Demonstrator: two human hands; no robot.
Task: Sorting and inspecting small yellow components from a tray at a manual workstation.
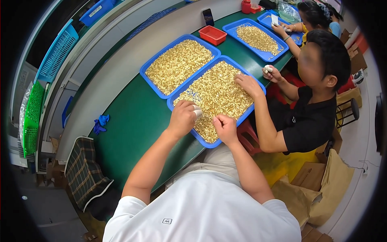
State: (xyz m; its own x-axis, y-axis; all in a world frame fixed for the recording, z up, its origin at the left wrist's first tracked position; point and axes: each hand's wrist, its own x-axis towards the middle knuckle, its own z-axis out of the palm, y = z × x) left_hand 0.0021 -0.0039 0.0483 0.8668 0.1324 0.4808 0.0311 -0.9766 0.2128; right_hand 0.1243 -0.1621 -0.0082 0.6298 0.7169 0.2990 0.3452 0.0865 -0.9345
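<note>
My left hand (184, 117), with white finger covers on some fingertips, is closed over the near left part of a blue tray (175, 98). Many small gold-coloured pieces (225, 86), too small to name, fill this tray. My right hand (226, 128) is closed in a pinch at the tray's near side, a little right of the left. A thin pale strand-like thing (207, 116) runs between the two hands, its kind unclear. Its left end meets my left fingers, which hide what they grip.
A second blue tray (144, 71) of gold pieces adjoins on the left. A co-worker's hand (248, 84) reaches into my tray from the right. Farther along the green table (133, 117) are a red basket (212, 35), a phone (208, 17) and another filled tray (229, 29). Blue gloves (100, 124) lie left.
</note>
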